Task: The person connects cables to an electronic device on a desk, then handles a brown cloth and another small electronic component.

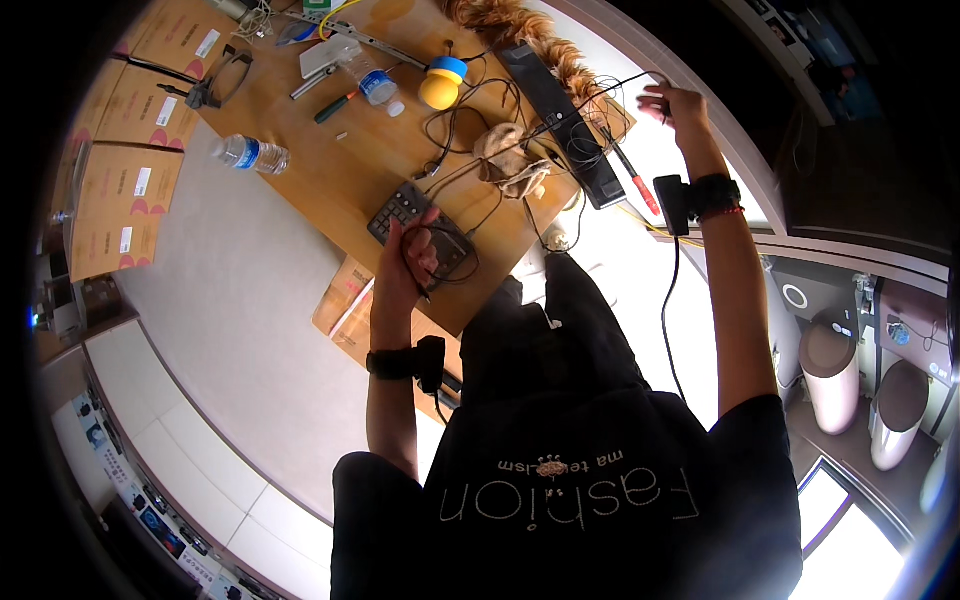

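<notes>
My left hand [412, 258] is closed around a thin black cable [470, 276], which loops out beside it over a dark device with rows of buttons [396, 214] at the table's near edge. My right hand [675, 108] is raised past the right side of the table, fingers bent, with a dark wire reaching it; the grip looks like a pinch on that wire. Between the hands lie a crumpled beige cloth [505, 160], tangled wires and a long black bar [565, 125]. A red-and-black stick-shaped tool [640, 188] sits below my right hand.
On the wooden table [310, 190] are two plastic bottles, one of them a clear bottle [255, 155], a green-handled screwdriver [334, 108] and a yellow-and-blue round object [443, 84]. Brown shaggy fur [540, 40] lies along the far edge. Cardboard boxes [125, 200] stand at left.
</notes>
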Tool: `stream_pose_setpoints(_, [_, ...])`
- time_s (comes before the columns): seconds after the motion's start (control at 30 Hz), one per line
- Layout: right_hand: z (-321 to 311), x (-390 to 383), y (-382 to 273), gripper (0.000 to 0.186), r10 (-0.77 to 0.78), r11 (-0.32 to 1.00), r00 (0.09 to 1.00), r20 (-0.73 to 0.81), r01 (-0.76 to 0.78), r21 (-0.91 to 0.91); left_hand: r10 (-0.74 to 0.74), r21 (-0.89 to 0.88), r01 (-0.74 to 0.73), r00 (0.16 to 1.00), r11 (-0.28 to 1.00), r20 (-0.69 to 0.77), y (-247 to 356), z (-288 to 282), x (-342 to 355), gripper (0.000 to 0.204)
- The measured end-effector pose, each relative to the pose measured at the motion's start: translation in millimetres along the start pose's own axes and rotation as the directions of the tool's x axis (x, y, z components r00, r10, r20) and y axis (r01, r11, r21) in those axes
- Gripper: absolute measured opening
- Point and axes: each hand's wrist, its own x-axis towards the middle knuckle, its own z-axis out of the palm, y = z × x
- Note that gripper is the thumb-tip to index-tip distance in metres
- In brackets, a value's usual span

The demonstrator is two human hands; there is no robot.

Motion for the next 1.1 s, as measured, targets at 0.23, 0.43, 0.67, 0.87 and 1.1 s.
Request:
stream_pose_setpoints(0.23, [-11.4,-39.0,32.1,0.023,0.198,0.825,0.865,0.460,0.106,-0.555,-0.071,0.126,0.145,0.883,0.981,-0.464,0.8,-3.0,8.7,0.032])
stream_pose_setpoints(0.43, [-33.0,-58.7,66.9,0.017,0.168,0.470,0.895,0.414,0.297,-0.831,0.062,0.299,0.085,0.890,0.951,-0.451,-7.2,-14.1,1.1,0.018])
stream_pose_setpoints(0.67, [15.0,-125.6,33.8,0.052,-0.156,0.462,0.658,0.737,0.708,-0.534,-0.104,0.429,0.227,0.951,0.874,-0.291,2.7,42.0,5.0,0.022])
stream_pose_setpoints(0.87, [69.2,-151.8,38.9,0.031,-0.217,0.840,0.429,0.877,0.540,-0.056,-0.195,0.425,0.286,0.950,0.859,-0.245,2.8,92.8,23.0,0.020])
stream_pose_setpoints(1.1, [73.5,-165.6,29.1,0.022,-0.175,0.983,0.545,0.820,0.145,0.114,0.163,0.706,0.054,0.958,0.706,-0.237,-14.7,101.5,33.1,0.021])
